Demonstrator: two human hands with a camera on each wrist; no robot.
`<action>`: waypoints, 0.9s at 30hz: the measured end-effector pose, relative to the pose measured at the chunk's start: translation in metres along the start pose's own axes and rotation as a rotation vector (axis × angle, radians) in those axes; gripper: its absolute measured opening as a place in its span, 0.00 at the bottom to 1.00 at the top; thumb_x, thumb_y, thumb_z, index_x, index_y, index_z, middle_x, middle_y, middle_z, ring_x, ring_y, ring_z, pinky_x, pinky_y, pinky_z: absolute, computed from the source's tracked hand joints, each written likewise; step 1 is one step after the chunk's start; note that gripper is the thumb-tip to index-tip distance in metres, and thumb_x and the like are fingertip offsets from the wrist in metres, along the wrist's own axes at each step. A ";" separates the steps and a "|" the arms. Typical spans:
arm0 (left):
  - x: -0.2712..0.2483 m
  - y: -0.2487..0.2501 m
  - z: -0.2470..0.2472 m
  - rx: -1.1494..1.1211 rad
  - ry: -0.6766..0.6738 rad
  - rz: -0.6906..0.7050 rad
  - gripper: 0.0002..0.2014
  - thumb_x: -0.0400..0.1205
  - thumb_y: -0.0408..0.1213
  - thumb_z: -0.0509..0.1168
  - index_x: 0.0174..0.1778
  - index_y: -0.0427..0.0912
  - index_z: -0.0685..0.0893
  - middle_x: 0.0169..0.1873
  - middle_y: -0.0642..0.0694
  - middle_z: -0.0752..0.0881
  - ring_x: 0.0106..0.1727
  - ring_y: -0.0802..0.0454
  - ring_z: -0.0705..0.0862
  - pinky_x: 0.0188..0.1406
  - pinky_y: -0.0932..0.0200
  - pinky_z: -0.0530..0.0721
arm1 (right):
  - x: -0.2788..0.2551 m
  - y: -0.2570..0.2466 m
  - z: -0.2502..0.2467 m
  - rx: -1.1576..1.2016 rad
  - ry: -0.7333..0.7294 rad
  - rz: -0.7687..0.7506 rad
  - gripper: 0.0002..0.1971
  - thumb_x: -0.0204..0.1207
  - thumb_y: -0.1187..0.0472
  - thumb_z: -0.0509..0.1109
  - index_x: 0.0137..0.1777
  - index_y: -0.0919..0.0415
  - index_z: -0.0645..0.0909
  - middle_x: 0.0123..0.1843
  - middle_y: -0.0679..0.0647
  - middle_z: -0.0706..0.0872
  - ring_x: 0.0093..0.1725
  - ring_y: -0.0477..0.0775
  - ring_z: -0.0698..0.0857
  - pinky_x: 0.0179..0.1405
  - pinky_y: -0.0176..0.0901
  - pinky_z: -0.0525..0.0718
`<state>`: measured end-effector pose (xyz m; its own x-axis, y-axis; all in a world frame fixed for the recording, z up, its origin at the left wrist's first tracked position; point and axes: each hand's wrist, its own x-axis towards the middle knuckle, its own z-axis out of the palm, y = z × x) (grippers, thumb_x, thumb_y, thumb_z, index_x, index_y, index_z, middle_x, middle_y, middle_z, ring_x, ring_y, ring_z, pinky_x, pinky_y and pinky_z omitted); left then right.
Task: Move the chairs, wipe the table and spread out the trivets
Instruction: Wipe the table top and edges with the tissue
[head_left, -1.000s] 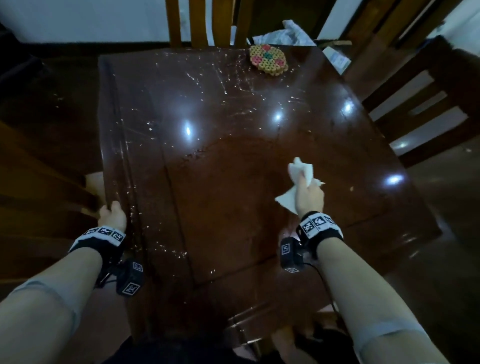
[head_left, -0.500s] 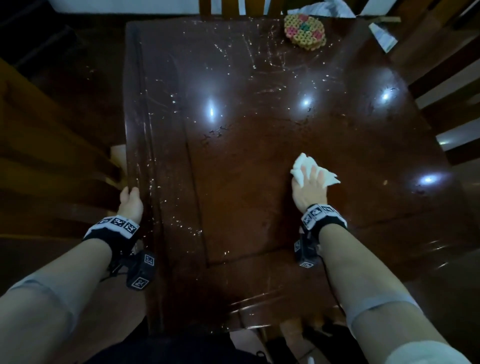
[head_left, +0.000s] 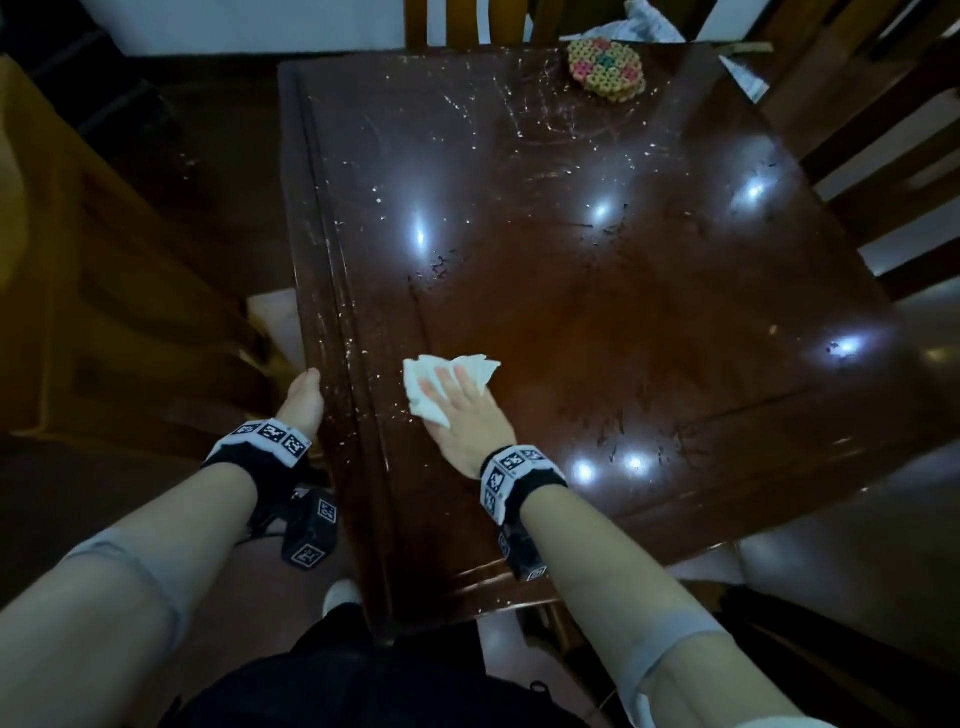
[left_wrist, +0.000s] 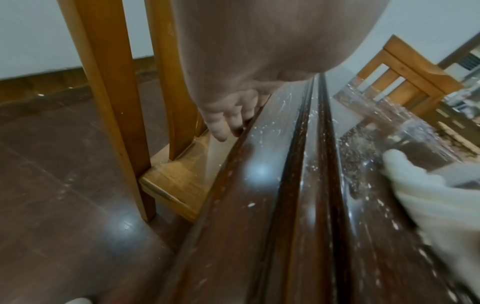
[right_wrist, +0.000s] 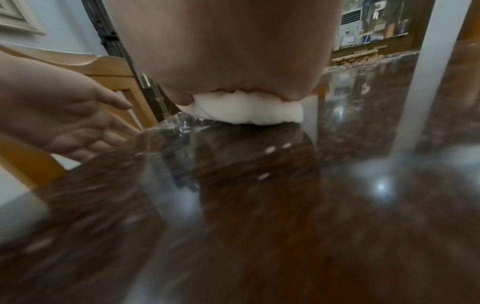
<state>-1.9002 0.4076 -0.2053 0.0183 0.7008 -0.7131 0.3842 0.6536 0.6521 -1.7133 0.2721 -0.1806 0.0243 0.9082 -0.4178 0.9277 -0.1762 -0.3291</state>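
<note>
Tissue (head_left: 448, 384), white and crumpled, looks light, soft and easily torn; likely best driven with a flat palm on top rather than pinched, since it would bunch or shred on the glossy table (head_left: 597, 291). Right hand (head_left: 467, 415) lies flat on it, fingers straight and spread, pressing it down near the table's left edge; tissue pokes out ahead of the fingertips and to their left. Left hand (head_left: 304, 402) rests on the rim of that left edge, fingers relaxed and hanging over the side, holding nothing, just beside the tissue. White crumbs are scattered over the left strip and far half, so wiping looks unfinished. Trivets (head_left: 605, 67), beaded and stiff-looking, sit stacked at the far edge, well apart from both hands. Wooden chair (left_wrist: 109, 98) stands just beside the left edge.
</note>
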 end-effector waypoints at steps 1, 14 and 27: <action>0.000 -0.003 -0.002 0.007 -0.008 -0.009 0.26 0.90 0.46 0.41 0.77 0.33 0.68 0.71 0.38 0.75 0.72 0.38 0.73 0.75 0.49 0.67 | -0.006 -0.011 0.007 0.019 -0.003 -0.006 0.28 0.87 0.47 0.45 0.86 0.48 0.45 0.87 0.48 0.42 0.85 0.52 0.38 0.83 0.57 0.44; -0.015 -0.006 -0.019 0.196 -0.016 0.046 0.30 0.86 0.52 0.48 0.79 0.36 0.67 0.74 0.35 0.73 0.73 0.34 0.72 0.77 0.41 0.66 | -0.081 0.016 -0.037 1.286 0.598 0.651 0.32 0.65 0.39 0.68 0.58 0.66 0.85 0.55 0.65 0.89 0.55 0.69 0.87 0.60 0.67 0.83; -0.039 -0.002 0.019 0.266 0.164 0.019 0.31 0.86 0.55 0.48 0.83 0.43 0.58 0.79 0.36 0.66 0.77 0.33 0.66 0.76 0.39 0.62 | -0.123 0.160 -0.022 0.285 0.481 1.001 0.28 0.87 0.46 0.46 0.84 0.55 0.56 0.83 0.60 0.62 0.81 0.68 0.58 0.78 0.69 0.53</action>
<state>-1.8838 0.3734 -0.1834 -0.1133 0.7630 -0.6364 0.6139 0.5574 0.5590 -1.5596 0.1407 -0.1632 0.9008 0.3524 -0.2536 0.2954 -0.9255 -0.2369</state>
